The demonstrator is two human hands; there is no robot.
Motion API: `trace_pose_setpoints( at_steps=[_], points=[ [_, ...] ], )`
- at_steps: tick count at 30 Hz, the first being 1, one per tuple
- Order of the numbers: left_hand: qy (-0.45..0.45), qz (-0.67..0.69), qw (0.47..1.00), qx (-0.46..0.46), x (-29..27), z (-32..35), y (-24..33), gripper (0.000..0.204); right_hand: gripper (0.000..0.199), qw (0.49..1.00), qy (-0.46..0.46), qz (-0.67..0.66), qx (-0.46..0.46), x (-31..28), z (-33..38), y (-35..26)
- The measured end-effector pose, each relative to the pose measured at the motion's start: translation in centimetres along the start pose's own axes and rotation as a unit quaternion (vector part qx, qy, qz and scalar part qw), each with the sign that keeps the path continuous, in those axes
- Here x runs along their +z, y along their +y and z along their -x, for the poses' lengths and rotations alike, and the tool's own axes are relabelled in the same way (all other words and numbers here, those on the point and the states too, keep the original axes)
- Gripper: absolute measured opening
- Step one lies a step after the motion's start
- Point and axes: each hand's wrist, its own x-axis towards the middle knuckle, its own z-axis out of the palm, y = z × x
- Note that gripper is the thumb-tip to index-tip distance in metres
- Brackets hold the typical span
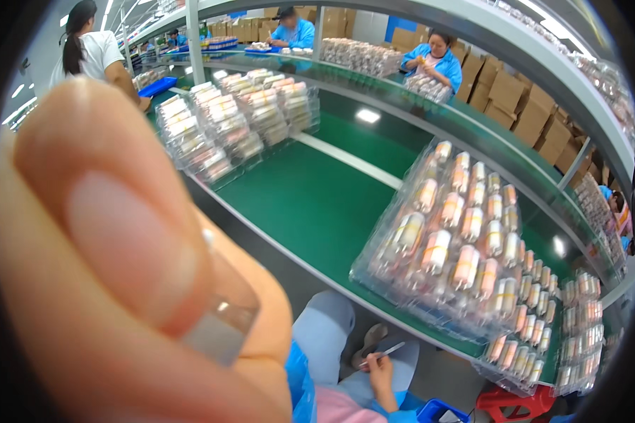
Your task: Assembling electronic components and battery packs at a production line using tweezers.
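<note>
Very near the camera, my left hand (120, 233) fills the left side of the view, its fingers pinched together. A small grey, partly see-through piece (226, 324) shows between them; most of it is hidden, so its kind cannot be made out. Low down in the middle, over my lap, my right hand (381, 377) is closed around a thin, light-coloured stick (386, 354) like a pen or tweezers. The two hands are well apart. Neither touches the bench.
A green conveyor belt (317, 197) crosses ahead. Stacked clear trays (444, 247) of pink and white cylinders stand at right, with more stacked trays (226, 120) at far left. Below are a blue bin (441, 411) and a red stool (515, 403). Co-workers sit across the belt.
</note>
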Motion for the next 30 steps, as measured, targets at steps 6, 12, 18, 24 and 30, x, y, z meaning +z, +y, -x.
trace_pose_setpoints(
  at_steps=[6,12,18,24,30],
  points=[
    [0.001,-0.219,0.970,0.107,1.7,-2.4,5.3,0.017,0.016,0.999,-0.031,-0.038,0.012,0.5,-0.7,1.7],
    [0.016,-0.128,0.985,-0.119,2.6,0.5,7.0,0.021,0.017,0.999,-0.013,-0.052,-0.005,-1.1,-1.4,4.1],
    [-0.072,0.053,0.993,-0.072,1.9,-0.3,8.8,0.016,0.015,1.000,-0.011,-0.014,0.003,-0.2,0.0,0.3],
    [-0.122,0.015,0.991,-0.061,2.2,-1.4,12.6,0.010,0.015,1.000,-0.006,-0.008,0.010,-0.8,-0.3,0.5],
    [-0.190,-0.015,0.980,0.054,2.3,0.0,12.5,0.017,0.015,1.000,-0.008,0.001,-0.002,-0.7,-0.9,1.1]
  ],
)
